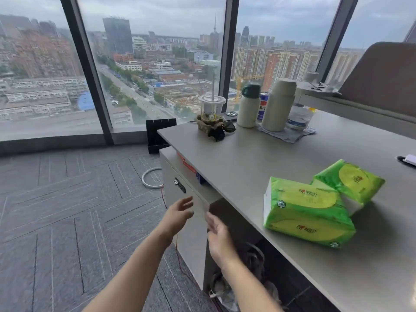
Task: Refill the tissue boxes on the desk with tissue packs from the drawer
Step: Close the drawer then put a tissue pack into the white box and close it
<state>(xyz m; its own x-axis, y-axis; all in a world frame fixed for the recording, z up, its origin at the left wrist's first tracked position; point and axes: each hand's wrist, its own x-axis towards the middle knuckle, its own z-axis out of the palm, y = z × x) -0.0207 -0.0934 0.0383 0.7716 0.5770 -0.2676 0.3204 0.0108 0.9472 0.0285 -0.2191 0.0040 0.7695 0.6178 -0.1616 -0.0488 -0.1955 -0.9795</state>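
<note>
Two green tissue packs (308, 212) lie on the table (247, 163), one leaning on the other, their long axes running roughly along the near edge. Both hands are lower and to the left, in front of the drawer cabinet (180, 199) under the table. The left hand (179, 213) and right hand (219, 236) each show an open, empty grip. The right hand is the nearer to the packs, which lie up and to its right. No tissue box is visible in this view.

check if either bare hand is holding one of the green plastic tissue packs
No, both green plastic tissue packs lie on the grey desk top, while the left hand and right hand are empty.
</note>
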